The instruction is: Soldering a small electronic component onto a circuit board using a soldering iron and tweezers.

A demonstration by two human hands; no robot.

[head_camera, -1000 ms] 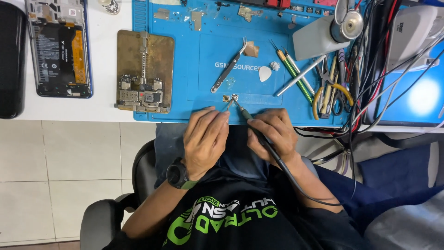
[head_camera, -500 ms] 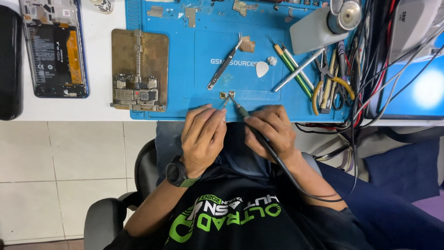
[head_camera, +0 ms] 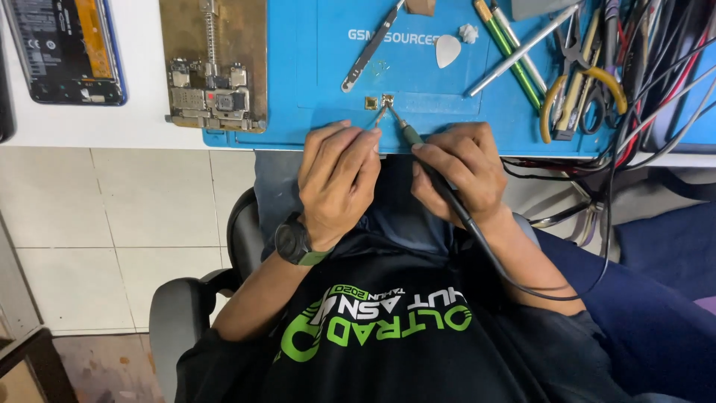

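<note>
Covering the far right of the white bench [head_camera: 134, 127], a blue rubber work mat [head_camera: 313, 75]. Lying far left on that bench, an opened phone with its back off [head_camera: 66, 46]; straddling the mat's left edge, a tan metal board holder [head_camera: 215, 63] clamping a small circuit board. Tangled at the far right, black and red cables [head_camera: 656, 82], beside yellow-handled pliers [head_camera: 585, 93] and green-handled tools [head_camera: 511, 48]. Resting at the mat's near edge, the left hand [head_camera: 339, 179], closed on thin metal tweezers [head_camera: 379, 119], a dark wristwatch [head_camera: 294, 240] on its wrist. Just right of it, the right hand [head_camera: 455, 168], gripping a slim corded soldering iron [head_camera: 406, 134] like a pen. Meeting both tips, a tiny square gold chip [head_camera: 388, 99] on the mat, a second small chip [head_camera: 371, 103] just to its left. Farther off, loose grey tweezers [head_camera: 369, 52] and a white pick [head_camera: 447, 50].
</note>
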